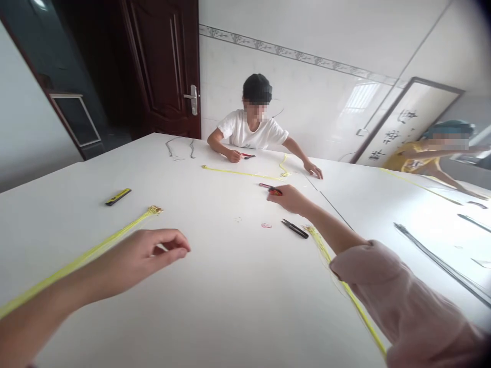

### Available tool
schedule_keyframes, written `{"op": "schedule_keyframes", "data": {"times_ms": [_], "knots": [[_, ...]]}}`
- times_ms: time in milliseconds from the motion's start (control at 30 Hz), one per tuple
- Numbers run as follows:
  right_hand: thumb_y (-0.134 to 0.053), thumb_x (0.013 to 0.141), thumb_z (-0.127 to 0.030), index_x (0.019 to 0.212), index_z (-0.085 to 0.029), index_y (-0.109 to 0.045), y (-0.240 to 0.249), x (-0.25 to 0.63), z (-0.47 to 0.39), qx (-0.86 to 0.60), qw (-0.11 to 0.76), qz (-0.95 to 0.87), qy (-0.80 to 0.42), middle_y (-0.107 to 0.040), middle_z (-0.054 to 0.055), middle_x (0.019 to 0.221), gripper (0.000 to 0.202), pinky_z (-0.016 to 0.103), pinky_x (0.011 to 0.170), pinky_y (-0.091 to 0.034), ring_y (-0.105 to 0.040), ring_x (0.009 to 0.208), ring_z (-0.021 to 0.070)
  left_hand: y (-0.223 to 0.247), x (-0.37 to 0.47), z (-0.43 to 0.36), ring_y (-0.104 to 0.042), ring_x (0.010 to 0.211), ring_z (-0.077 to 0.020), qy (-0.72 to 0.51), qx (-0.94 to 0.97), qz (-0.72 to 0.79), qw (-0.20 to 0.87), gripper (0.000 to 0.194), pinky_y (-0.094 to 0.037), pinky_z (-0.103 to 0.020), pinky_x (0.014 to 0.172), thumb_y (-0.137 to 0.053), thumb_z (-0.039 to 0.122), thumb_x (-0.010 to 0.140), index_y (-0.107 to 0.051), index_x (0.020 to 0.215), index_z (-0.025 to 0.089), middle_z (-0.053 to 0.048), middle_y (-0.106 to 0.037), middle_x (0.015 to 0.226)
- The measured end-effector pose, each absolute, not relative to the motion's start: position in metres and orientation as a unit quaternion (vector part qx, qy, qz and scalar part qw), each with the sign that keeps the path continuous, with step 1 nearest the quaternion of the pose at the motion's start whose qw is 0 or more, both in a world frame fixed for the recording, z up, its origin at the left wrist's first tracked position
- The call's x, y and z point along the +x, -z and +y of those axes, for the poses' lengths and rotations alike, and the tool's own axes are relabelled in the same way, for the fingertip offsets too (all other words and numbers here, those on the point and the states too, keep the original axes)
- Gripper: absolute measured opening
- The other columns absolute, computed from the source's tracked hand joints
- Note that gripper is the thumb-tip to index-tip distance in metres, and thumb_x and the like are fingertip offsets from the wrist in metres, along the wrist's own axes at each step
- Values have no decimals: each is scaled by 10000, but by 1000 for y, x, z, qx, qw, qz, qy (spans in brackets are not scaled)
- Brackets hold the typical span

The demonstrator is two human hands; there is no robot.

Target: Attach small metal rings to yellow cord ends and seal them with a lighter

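My left hand [164,248] hovers over the white table [226,312], thumb and forefinger tips pressed together; anything tiny between them cannot be made out. Under and beside my left forearm runs a bundle of yellow cords [111,238] with brownish ends. My right hand [287,198] is stretched toward the middle of the table, its fingers closed on a slim red-and-black tool [274,191] whose exact kind is unclear. Near that wrist lie black thread snips [295,228] and a second bundle of yellow cords [358,302], partly behind my right sleeve. A small reddish piece [266,225] lies left of the snips.
A yellow-and-black box cutter [118,197] lies at the left. Across the table sits a person in white [253,128], near another yellow cord [238,171] and a red-and-dark tool [247,156]. Dark cords [441,258] lie at the right, where another person in yellow [416,158] sits.
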State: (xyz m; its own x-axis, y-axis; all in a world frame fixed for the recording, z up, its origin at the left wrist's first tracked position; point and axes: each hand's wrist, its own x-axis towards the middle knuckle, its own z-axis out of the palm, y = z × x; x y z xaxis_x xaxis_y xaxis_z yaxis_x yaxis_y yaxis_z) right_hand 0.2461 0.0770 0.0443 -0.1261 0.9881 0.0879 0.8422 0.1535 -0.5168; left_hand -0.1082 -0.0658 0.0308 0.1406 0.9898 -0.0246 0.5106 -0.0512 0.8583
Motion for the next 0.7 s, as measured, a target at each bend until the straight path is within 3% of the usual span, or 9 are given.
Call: {"op": "schedule_keyframes", "data": {"times_ms": [67, 167, 267, 333, 500, 700], "knots": [[-623, 702, -385, 596, -166, -529, -37, 306, 68, -686, 186, -687, -153, -465, -3, 537, 261, 268, 516, -262, -379, 520, 113, -16, -67, -49, -616, 713, -190, -239, 693, 529, 427, 243, -487, -263, 639, -653, 474, 703, -701, 794, 253, -16, -671, 778], [-631, 691, -312, 601, -153, -583, -25, 376, 53, -757, 154, -622, -125, -488, 9, 536, 189, 273, 522, -278, -416, 528, 127, 10, -26, -24, -602, 767, -187, -283, 674, 478, 488, 335, -515, -325, 773, -574, 544, 752, -668, 812, 229, -22, -619, 774], [-637, 684, -263, 619, -142, -612, -9, 414, 40, -798, 126, -576, -120, -511, 18, 550, 139, 269, 516, -293, -433, 525, 127, 36, -10, -3, -543, 693, -137, -346, 633, 450, 527, 341, -525, -338, 830, -551, 542, 778, -634, 802, 213, 7, -543, 737], [-644, 690, -275, 639, -143, -619, 4, 422, 36, -810, 115, -561, -127, -526, 19, 577, 143, 262, 507, -298, -434, 526, 121, 49, -11, 5, -524, 684, -136, -362, 614, 459, 529, 329, -529, -329, 829, -541, 536, 793, -628, 790, 219, 28, -462, 652], [-668, 707, -401, 739, -154, -647, 31, 417, 43, -812, 111, -556, -139, -559, 19, 657, 250, 247, 510, -310, -467, 578, 121, 62, -22, 9, -521, 995, -212, -352, 613, 456, 541, 350, -529, -293, 823, -540, 533, 814, -574, 668, 217, 3, -377, 638], [-689, 744, -348, 751, -140, -623, 42, 404, 55, -818, 94, -546, -154, -556, -3, 679, 219, 226, 529, -357, -467, 586, 96, 65, -24, 16, -518, 942, -194, -325, 596, 460, 573, 317, -513, -309, 877, -549, 542, 812, -615, 749, 238, 8, -394, 680]]}}
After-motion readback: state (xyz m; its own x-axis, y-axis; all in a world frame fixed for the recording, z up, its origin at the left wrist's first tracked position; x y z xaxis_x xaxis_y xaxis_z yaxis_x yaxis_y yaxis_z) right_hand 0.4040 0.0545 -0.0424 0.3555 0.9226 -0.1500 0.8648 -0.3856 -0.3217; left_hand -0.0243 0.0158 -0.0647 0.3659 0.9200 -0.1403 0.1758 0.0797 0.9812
